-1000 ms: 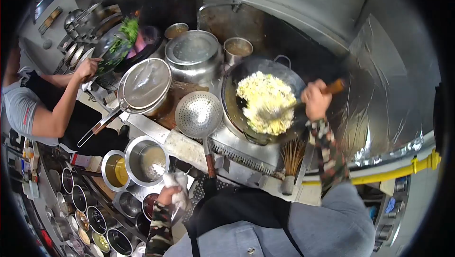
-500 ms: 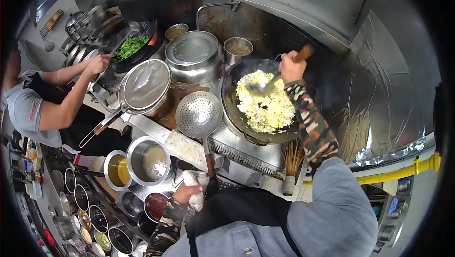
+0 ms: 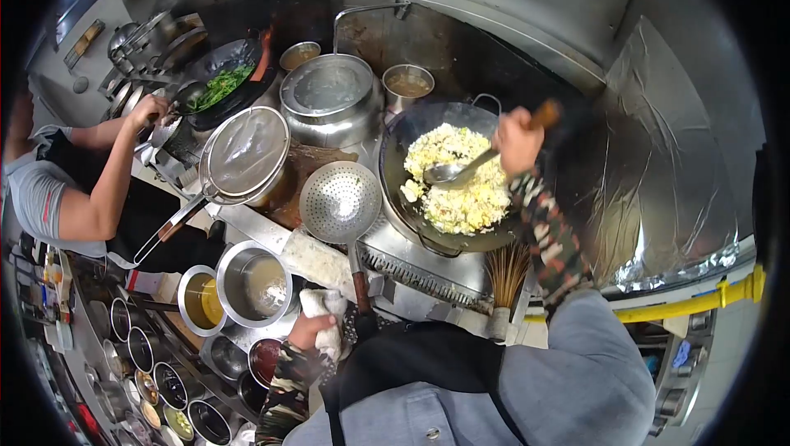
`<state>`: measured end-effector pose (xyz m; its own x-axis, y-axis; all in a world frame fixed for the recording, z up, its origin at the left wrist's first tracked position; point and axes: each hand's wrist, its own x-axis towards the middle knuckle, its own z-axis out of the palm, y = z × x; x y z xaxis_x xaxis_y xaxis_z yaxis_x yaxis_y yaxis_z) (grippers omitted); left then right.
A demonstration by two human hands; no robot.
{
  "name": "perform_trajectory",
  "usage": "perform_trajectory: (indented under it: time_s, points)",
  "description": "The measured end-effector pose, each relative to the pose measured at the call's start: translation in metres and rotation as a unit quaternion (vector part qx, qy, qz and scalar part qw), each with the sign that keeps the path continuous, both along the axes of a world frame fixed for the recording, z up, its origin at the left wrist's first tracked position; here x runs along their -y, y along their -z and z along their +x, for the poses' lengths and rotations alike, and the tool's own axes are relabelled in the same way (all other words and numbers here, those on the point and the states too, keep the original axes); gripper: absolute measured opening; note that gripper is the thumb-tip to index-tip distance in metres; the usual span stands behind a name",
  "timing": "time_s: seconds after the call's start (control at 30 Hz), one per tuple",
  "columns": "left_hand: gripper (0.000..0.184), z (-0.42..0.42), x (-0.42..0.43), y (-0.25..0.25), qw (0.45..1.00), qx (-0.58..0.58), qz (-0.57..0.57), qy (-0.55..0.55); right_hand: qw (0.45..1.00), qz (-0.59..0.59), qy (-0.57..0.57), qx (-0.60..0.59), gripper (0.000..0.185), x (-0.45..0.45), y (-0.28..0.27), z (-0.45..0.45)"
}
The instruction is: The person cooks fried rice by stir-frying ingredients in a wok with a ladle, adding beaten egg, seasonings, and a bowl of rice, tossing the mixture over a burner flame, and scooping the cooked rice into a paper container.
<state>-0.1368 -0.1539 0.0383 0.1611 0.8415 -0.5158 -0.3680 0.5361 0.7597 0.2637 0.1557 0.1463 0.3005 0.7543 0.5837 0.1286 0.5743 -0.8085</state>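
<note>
Further right and nearer the body than half a second ago, the right hand [image 3: 520, 141] is over the counter [image 3: 393, 238]. On that counter sits a black wok [image 3: 395, 150], spread inside with a yellow-white mix [image 3: 473, 199], apparently rice and egg. Just left of it lies a perforated strainer [image 3: 340, 199]. The right grip wraps the wooden handle of a ladle [image 3: 445, 174], its bowl at the mix's left side; the left hand [image 3: 309, 332] clasps a white cloth [image 3: 327, 304]

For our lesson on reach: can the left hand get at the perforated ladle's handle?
Probably yes: the handle is close to the left hand, though the white cloth in its grip lies between.
</note>
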Motion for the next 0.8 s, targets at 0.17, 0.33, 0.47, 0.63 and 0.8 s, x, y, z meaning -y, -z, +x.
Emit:
perform_trajectory:
  time_s: [0.17, 0.33, 0.47, 0.63, 0.8]
  points:
    - [0.048, 0.013, -0.003, -0.008, 0.998, 0.047, -0.001, 0.037, 0.994, -0.01, 0.003, -0.112, 0.018, -0.013, -0.056, -0.01]
    - [0.046, 0.017, 0.015, 0.013, 0.998, 0.044, -0.021, 0.036, 0.994, -0.017, 0.083, 0.071, 0.021, -0.054, -0.079, -0.024]
    - [0.036, 0.02, 0.006, 0.026, 0.997, 0.048, -0.057, -0.032, 0.996, 0.028, 0.06, 0.055, 0.023, -0.082, -0.009, 0.004]
    - [0.03, 0.06, -0.042, 0.012, 0.981, 0.145, -0.101, -0.085, 0.992, -0.042, 0.012, 0.117, 0.016, 0.013, -0.081, 0.007]
    - [0.034, 0.141, -0.146, -0.007, 0.962, 0.133, -0.192, 0.141, 0.989, -0.131, -0.048, -0.049, 0.019, -0.014, -0.064, 0.012]
